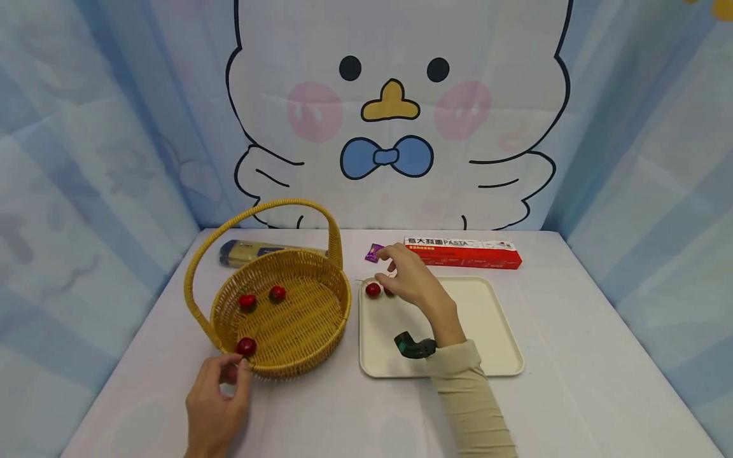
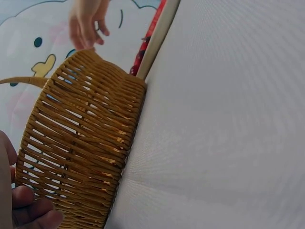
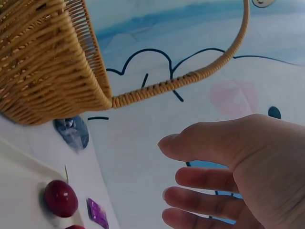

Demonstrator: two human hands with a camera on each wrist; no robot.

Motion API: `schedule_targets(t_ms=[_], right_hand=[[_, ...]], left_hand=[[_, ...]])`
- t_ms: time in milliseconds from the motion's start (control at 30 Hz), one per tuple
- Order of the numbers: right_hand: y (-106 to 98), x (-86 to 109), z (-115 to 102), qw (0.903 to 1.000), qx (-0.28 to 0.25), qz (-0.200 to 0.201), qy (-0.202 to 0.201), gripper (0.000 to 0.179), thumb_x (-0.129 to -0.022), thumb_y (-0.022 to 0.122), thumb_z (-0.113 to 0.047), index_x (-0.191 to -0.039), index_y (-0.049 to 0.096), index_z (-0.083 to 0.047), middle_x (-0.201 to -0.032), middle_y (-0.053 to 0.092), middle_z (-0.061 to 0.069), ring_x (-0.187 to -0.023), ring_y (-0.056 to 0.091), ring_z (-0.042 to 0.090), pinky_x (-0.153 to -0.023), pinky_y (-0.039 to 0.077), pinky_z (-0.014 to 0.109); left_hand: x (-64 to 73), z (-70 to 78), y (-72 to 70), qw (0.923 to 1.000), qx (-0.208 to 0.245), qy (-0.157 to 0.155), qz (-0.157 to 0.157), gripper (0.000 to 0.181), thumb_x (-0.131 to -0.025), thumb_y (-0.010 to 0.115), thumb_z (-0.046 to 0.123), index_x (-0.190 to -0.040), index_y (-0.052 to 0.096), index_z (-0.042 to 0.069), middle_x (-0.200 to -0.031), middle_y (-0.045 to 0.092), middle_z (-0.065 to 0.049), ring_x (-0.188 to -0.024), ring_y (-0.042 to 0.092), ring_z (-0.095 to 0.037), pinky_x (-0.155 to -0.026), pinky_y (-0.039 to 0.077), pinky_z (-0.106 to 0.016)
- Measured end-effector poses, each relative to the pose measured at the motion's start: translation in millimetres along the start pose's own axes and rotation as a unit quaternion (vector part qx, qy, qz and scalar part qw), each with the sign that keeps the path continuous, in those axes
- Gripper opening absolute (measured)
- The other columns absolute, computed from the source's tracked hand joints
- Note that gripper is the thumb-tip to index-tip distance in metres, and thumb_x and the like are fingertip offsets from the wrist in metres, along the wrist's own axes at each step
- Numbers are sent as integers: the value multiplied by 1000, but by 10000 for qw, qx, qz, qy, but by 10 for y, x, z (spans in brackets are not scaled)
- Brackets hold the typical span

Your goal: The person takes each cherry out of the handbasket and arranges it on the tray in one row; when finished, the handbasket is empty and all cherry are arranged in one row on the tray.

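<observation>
My left hand (image 1: 217, 397) is at the near left rim of the yellow woven basket (image 1: 298, 362), its thumb and forefinger pinching the edge. In the left wrist view, curled fingers (image 2: 35, 210) sit against the basket's outer side. Inside the basket lie three red cherries, one (image 1: 246, 346) right beside these fingertips. Above the far left part of the cream tray (image 1: 481, 331) hovers my right hand (image 1: 415, 280), fingers spread and bent, holding nothing. Below it on the tray are a cherry (image 1: 373, 290) with a stem and a second cherry (image 1: 389, 291), partly hidden by the hand.
Behind the tray lie a red and white pasta box (image 1: 469, 254) and a small purple packet (image 1: 374, 253). A clear bag with yellowish contents (image 1: 243, 252) lies behind the basket, whose tall handle (image 1: 197, 267) arches over its left side. A printed curtain (image 1: 395, 203) encloses the table.
</observation>
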State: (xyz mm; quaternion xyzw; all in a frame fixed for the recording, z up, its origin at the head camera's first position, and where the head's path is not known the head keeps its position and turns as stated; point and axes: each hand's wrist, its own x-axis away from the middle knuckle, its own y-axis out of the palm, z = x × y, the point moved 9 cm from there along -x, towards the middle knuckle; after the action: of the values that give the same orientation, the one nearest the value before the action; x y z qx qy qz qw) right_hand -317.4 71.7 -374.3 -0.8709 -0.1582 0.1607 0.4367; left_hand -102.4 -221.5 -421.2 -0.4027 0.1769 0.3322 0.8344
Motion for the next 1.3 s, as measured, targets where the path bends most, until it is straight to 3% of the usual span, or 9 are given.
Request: schedule_targets(t_ms=[200, 433, 667, 933, 1300], right_hand=[[53, -35, -323, 9987, -155, 31, -479, 36, -92, 70, -20, -126, 62, -11, -124, 63, 5, -104, 60, 20, -87, 57, 34], [216, -75, -600, 9959, -287, -244, -828, 40, -92, 70, -17, -130, 60, -8, -128, 62, 9, -107, 61, 25, -86, 57, 34], [586, -132, -989, 9875, -14, -772, -1371, 43, -94, 69, -19, -134, 57, -7, -135, 59, 10, -116, 61, 26, -101, 53, 38], [1056, -136, -1362, 9767, 627, -1223, -1648, 42, -94, 70, -22, -134, 59, -12, -136, 58, 3, -124, 58, 15, -106, 48, 26], [1499, -95, -1557, 9626, 783, -1756, -1908, 45, -95, 69, -21, -138, 57, -13, -137, 59, 2, -123, 59, 13, -104, 48, 22]], left_hand=[[0, -25, -4, 10000, 8, 9, 69, 11, -86, 69, 4, -96, 64, 3, -80, 59, -3, -71, 51, -3, -67, 42, -2], [-9, -60, 36, 9990, 440, -33, 100, 13, -84, 71, -1, -95, 65, 2, -78, 63, -4, -71, 49, 8, -65, 45, -5], [-18, -92, 29, 9987, 466, -109, 151, 12, -83, 71, -1, -94, 65, 3, -76, 63, -3, -71, 47, 12, -65, 45, -4], [-22, -108, -18, 9976, 648, -88, 213, 12, -84, 69, -4, -93, 64, 1, -77, 62, -4, -72, 45, 15, -64, 44, -4], [-32, -124, 11, 9974, 652, -282, 109, 11, -85, 69, -3, -94, 63, 1, -78, 63, -5, -72, 46, 14, -64, 44, -4]])
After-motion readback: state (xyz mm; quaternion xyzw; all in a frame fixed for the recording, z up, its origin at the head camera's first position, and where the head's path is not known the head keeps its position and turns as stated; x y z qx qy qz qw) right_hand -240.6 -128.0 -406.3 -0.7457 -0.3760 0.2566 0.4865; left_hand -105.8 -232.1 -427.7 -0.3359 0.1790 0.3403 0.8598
